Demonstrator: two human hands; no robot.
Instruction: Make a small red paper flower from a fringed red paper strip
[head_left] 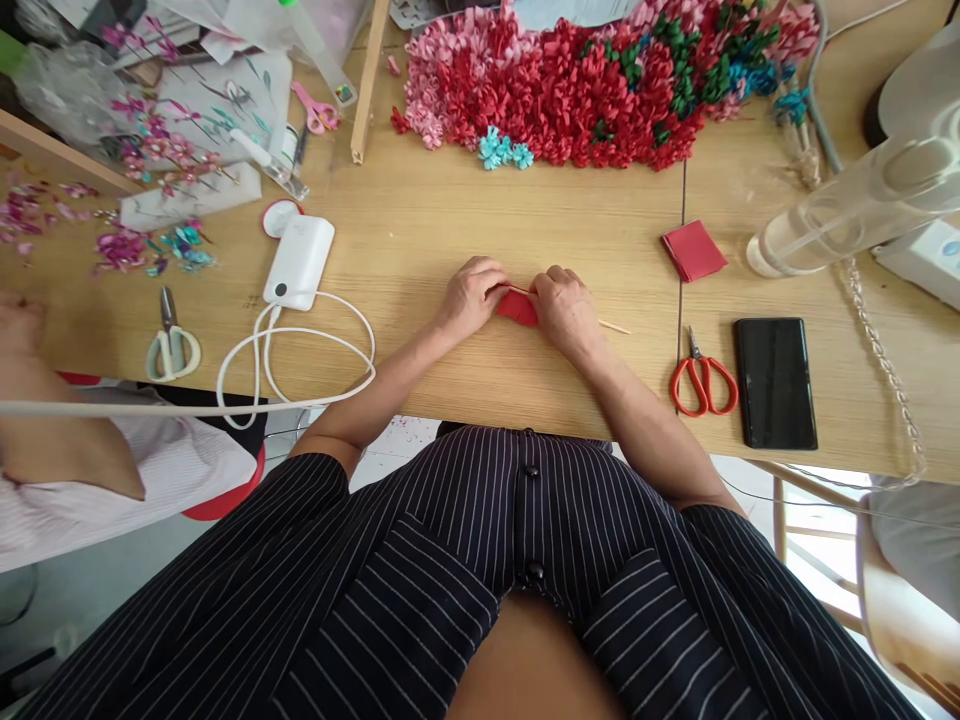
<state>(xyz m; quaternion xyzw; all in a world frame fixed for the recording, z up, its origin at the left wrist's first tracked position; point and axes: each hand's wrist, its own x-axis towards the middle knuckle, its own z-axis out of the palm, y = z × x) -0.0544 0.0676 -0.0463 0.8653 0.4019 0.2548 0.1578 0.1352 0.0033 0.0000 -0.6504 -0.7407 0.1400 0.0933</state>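
Left of the red scissors [703,383] lies a red paper piece [517,307]. The left hand [471,295] and the right hand [564,305] close their fingers on its two ends, as far as I can see. It looks light, thin and easily creased; hold it gently by the edges. Beyond the scissors lies a red paper stack [694,250].

We see bright, even daylight across bench [420,230]; soft, faint shadows under left grip [469,297], right grip [564,305]. Right of grips, we note glare on clear cylinder [847,215]. Edges bowed; centre sharp.
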